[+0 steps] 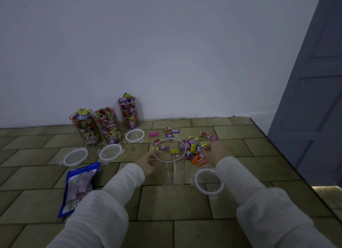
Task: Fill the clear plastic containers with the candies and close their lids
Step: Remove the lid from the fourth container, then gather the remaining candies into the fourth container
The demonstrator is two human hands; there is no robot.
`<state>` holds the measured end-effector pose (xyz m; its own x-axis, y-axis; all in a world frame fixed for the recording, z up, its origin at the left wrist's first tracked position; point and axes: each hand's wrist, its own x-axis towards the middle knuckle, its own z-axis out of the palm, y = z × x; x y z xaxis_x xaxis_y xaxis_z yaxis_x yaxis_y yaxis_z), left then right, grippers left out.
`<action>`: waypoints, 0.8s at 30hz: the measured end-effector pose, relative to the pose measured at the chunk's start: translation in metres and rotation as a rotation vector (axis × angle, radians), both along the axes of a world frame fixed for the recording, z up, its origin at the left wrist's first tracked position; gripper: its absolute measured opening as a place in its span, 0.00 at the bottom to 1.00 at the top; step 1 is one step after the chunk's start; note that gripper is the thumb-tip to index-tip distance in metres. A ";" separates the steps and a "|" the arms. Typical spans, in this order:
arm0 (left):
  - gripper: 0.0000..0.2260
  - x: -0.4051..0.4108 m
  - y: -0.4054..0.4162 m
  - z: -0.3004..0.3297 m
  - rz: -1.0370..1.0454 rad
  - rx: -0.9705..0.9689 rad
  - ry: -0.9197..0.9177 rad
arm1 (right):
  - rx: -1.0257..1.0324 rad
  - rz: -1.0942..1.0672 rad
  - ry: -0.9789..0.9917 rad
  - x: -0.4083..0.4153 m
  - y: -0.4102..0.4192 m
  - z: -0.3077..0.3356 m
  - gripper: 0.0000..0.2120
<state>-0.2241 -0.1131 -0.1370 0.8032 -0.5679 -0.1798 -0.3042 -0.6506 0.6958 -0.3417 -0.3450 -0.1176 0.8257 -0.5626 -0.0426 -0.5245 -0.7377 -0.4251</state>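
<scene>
Hands at an open clear container among loose candies on a tiled floor.

On the floor point(185, 201), from the left: a blue candy bag point(79, 186) lies flat, with two loose lids point(75, 156) point(110, 152) beyond it. By the wall stand three filled containers point(86, 126) point(108, 124) point(129, 112), lidless, a third lid point(134, 135) just in front of them. The left hand point(146, 163) touches the side of the open container point(171, 160) near its rim, fingers curved against it; whether it grips I cannot tell. The scattered candies point(194, 147) lie behind and to the right of this container. The right hand point(212, 152) reaches into them, its fingers too blurred to tell wide or narrow. A fourth lid point(209, 182) lies under the right sleeve.
</scene>
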 end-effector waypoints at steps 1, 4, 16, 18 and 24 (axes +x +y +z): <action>0.15 0.005 -0.004 0.001 0.026 -0.052 -0.031 | -0.033 -0.002 -0.020 0.005 -0.001 -0.001 0.14; 0.12 0.013 -0.023 0.008 0.007 -0.048 -0.104 | -0.160 0.026 -0.053 0.016 -0.006 -0.007 0.15; 0.30 0.038 -0.089 -0.013 -0.351 0.403 -0.522 | -0.149 0.359 0.270 0.052 -0.044 -0.036 0.52; 0.32 0.041 -0.099 -0.020 -0.400 0.417 -0.556 | -0.157 0.371 0.270 0.060 -0.052 -0.043 0.53; 0.32 0.047 -0.122 -0.030 -0.445 0.423 -0.610 | -0.104 0.361 0.219 0.077 -0.067 -0.049 0.48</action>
<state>-0.1770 -0.2351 -0.1667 0.5469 -0.8353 -0.0569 -0.8337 -0.5495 0.0543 -0.2648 -0.4123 -0.1670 0.9479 -0.2503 -0.1969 -0.2949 -0.9233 -0.2462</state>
